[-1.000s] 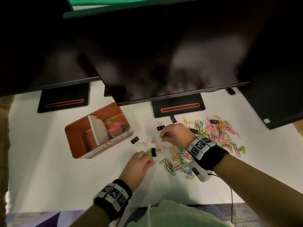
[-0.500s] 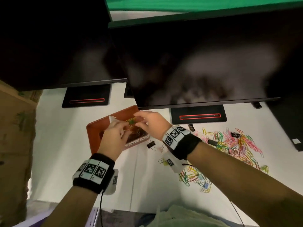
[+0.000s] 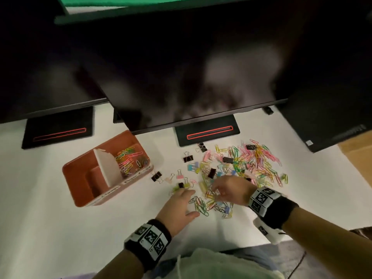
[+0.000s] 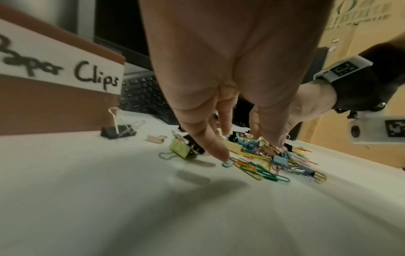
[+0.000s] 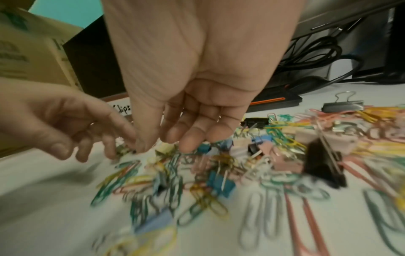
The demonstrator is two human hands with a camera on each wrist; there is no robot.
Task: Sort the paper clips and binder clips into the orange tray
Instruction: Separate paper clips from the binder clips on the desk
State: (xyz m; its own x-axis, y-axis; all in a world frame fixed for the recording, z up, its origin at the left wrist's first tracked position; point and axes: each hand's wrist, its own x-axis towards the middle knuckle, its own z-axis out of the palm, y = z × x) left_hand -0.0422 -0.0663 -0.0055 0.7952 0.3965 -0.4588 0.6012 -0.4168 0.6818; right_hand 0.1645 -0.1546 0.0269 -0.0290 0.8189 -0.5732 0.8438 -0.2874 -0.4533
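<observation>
The orange tray (image 3: 80, 174) stands at the left, its back right compartment holding several coloured paper clips (image 3: 128, 158); its wall carries a "Paper Clips" label (image 4: 65, 72). Loose paper clips and binder clips (image 3: 243, 164) spread over the white table to the right. My left hand (image 3: 192, 202) reaches down with straight fingers, index tip touching the table by a green paper clip (image 4: 228, 163), beside a yellow-green binder clip (image 4: 183, 151). My right hand (image 3: 217, 191) hovers over the near heap, fingers (image 5: 190, 143) loosely curled and holding nothing.
Dark monitors overhang the back of the table, their stand bases (image 3: 58, 127) (image 3: 207, 129) behind the tray and the pile. Black binder clips (image 3: 156, 176) (image 3: 188, 158) lie between tray and pile. A keyboard (image 4: 142, 93) and cables (image 5: 317, 52) sit further back.
Half a second ago both hands were over the tray's paper clip compartment. They have come back right and toward me, over the near heap of clips.
</observation>
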